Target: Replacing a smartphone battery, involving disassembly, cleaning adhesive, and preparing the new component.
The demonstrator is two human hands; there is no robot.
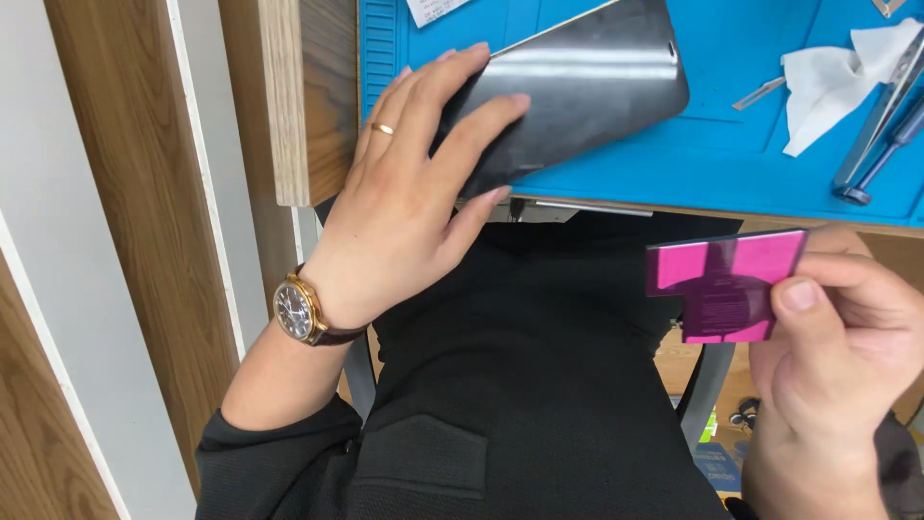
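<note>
My left hand [409,193] rests on the near corner of a dark, glossy tablet-like slab [587,77] that lies face down on the blue work mat [731,154], with fingers spread over its edge. A ring and a wristwatch are on that hand and wrist. My right hand [837,366] is held over my lap, pinching a magenta plastic card [727,284] with a notched shape between thumb and fingers.
A crumpled white wipe [828,82], metal tweezers [881,116], a thin metal pry tool [760,93] and a dark-handled tool [881,159] lie on the mat at the right. The wooden desk edge [289,116] is at the left. My black clothing fills the lower middle.
</note>
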